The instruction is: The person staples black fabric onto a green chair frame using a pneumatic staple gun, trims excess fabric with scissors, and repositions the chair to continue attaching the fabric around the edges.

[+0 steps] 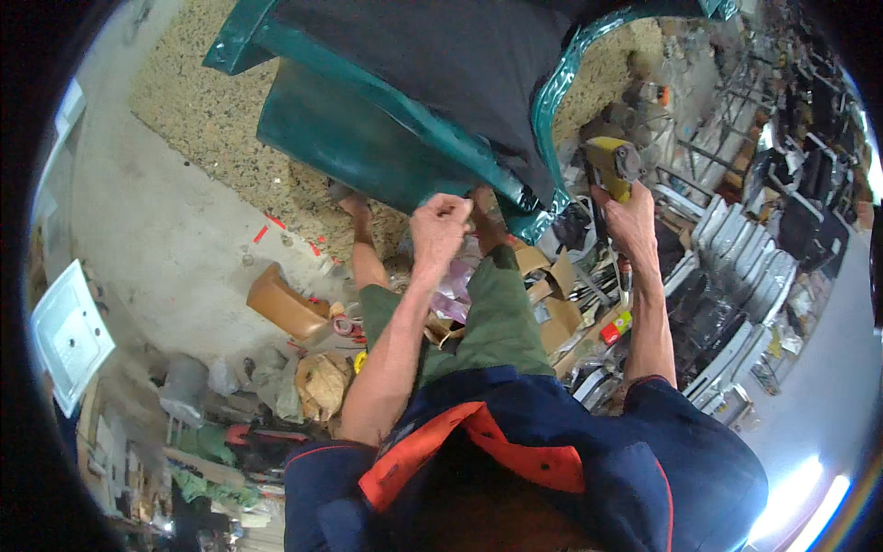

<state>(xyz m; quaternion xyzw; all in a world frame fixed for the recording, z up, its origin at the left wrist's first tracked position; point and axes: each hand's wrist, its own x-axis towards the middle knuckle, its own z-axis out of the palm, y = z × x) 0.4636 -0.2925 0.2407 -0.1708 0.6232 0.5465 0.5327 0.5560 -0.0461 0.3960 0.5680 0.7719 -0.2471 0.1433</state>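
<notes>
A large piece of upholstery spreads out before me, with shiny dark teal covering [359, 143] along its edges and black fabric [432, 64] across its middle. My left hand [440, 230] is closed, its fingers curled just in front of the teal edge. Whatever those fingers pinch, if anything, is hidden. Off to the right, my right hand [630, 216] is wrapped round a yellow staple gun [611, 161], held up in the air apart from the upholstery.
Speckled foam [212, 147] lies under the upholstery. A cardboard box [556, 313] stands by my right leg. To the left are a brown curved piece [280, 302] and tape rolls [345, 327]. Stacked metal-edged parts [740, 248] crowd the right side; a white basin [74, 340] stands far left.
</notes>
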